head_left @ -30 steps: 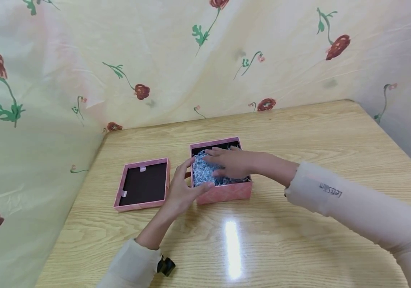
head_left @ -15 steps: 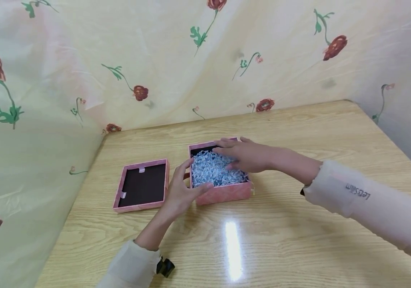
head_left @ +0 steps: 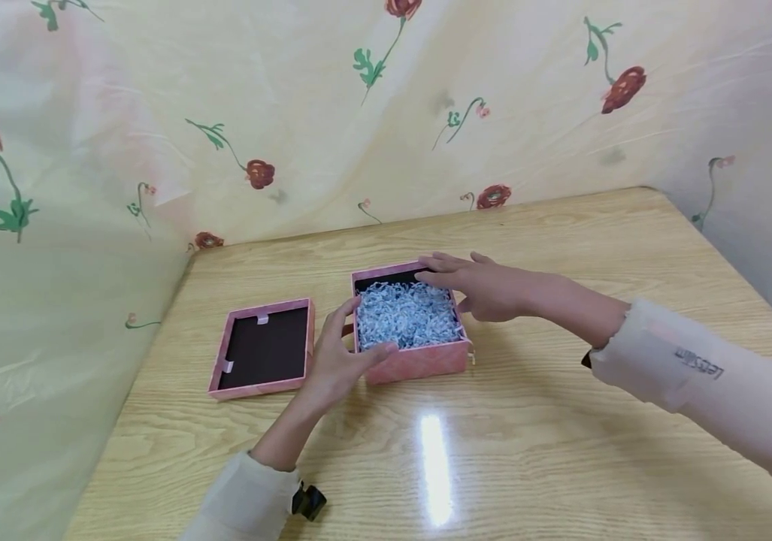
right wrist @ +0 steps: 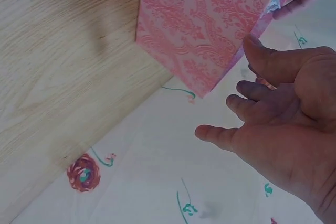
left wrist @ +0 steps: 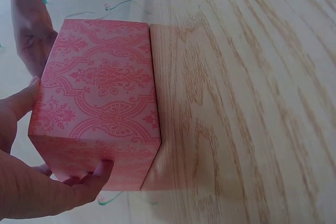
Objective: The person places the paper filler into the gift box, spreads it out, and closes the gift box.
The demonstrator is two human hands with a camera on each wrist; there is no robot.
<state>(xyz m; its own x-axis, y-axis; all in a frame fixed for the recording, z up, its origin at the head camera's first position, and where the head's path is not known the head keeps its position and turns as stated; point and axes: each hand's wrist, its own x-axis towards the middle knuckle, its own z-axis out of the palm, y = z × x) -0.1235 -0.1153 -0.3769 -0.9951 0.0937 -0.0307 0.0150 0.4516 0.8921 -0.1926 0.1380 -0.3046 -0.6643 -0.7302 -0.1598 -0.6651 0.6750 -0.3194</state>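
Observation:
An open pink patterned box (head_left: 419, 364) stands on the table, filled with light-blue shredded paper (head_left: 404, 315); a dark strip of its interior shows at the back. My left hand (head_left: 337, 362) holds the box at its near left corner. In the left wrist view, the thumb is at the upper edge and the fingers press the box's side (left wrist: 105, 77). Over the box's right rim hovers my right hand (head_left: 483, 289), palm down with fingers extended and nothing held. Its fingers (right wrist: 218, 136) look relaxed in the right wrist view, the thumb close to the rim.
A shallow pink lid (head_left: 257, 389) with a black inside and two small light tabs lies left of the box. The wooden table (head_left: 561, 466) meets flowered cloth (head_left: 331, 113) at the back and sides. A few paper strands hang over the box's right edge.
My right hand has moved right, off the shredded paper to the right rim, uncovering more of the paper. My left hand stays at the box's corner.

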